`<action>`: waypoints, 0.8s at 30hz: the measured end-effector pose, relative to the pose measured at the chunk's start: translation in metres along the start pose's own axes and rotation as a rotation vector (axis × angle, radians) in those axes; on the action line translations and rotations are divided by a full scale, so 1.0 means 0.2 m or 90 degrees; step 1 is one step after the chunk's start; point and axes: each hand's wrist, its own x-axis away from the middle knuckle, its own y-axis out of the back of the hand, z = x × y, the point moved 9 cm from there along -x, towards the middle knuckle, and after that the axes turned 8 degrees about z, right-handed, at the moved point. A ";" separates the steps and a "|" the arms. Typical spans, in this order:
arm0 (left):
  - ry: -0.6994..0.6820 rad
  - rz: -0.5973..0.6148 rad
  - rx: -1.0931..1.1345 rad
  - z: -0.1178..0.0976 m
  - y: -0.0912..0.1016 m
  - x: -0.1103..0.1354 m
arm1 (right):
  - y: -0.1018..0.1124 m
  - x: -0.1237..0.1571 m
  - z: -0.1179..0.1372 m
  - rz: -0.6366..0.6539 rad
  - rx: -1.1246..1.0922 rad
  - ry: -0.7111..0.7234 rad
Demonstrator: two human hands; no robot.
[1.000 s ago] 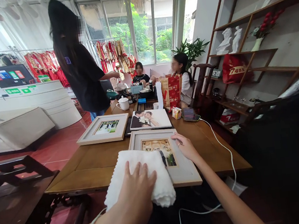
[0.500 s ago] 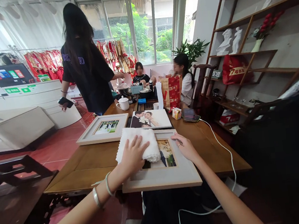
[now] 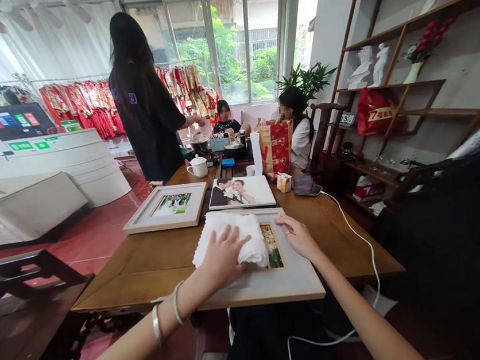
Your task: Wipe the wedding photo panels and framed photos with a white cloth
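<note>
A folded white towel (image 3: 229, 240) lies on a light wood-edged picture frame (image 3: 273, 285), covering much of its photo. My left hand (image 3: 223, 257) rests flat on the towel, fingers spread. At the frame's right side, my right hand (image 3: 297, 236) holds the border, its fingers bent over the top face and close together; their undersides are hidden. The visible strip of the photo shows warm colours and some green. Behind this frame are a second framed picture (image 3: 173, 204) on the left and an unframed photo panel (image 3: 242, 192) of a couple.
On the wooden table (image 3: 146, 266) stand a white lidded cup (image 3: 197, 166), a paper bag (image 3: 277, 148), a small box (image 3: 283, 182) and a phone (image 3: 306, 185) with a white cable (image 3: 361, 235). One person (image 3: 144, 104) stands beyond; others sit at the far end. Shelves (image 3: 407, 86) are at right.
My left hand and the towel have slid right and slightly toward me across the frame. My right hand stays put. The standing person has shifted right.
</note>
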 end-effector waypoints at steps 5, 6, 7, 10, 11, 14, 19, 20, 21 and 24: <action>-0.008 0.083 0.012 -0.12 -0.03 0.21 | -0.01 0.00 0.00 0.003 -0.008 -0.010; -0.002 0.104 0.015 -0.14 -0.04 0.25 | -0.01 0.00 0.00 0.002 -0.011 -0.009; 0.005 0.125 0.020 -0.15 -0.05 0.30 | -0.01 0.00 0.00 0.002 -0.013 -0.008; 0.031 0.190 0.036 -0.18 -0.07 0.41 | -0.01 0.00 -0.01 0.008 -0.018 -0.008; 0.040 0.206 0.042 -0.19 -0.08 0.43 | -0.01 0.00 -0.01 0.010 -0.018 -0.010; 0.055 0.205 0.055 -0.20 -0.10 0.44 | -0.01 0.00 -0.01 0.007 -0.018 -0.011; 0.047 0.105 0.055 -0.17 -0.12 0.33 | 0.00 0.01 0.00 -0.010 -0.007 0.002; 0.041 0.088 0.056 -0.15 -0.13 0.31 | 0.00 0.01 0.00 -0.011 -0.005 0.003; 0.034 0.071 0.058 -0.14 -0.13 0.28 | 0.00 0.01 0.00 -0.011 -0.002 0.003; 0.019 0.027 0.045 -0.08 -0.12 0.17 | 0.00 0.00 0.00 -0.006 0.006 -0.001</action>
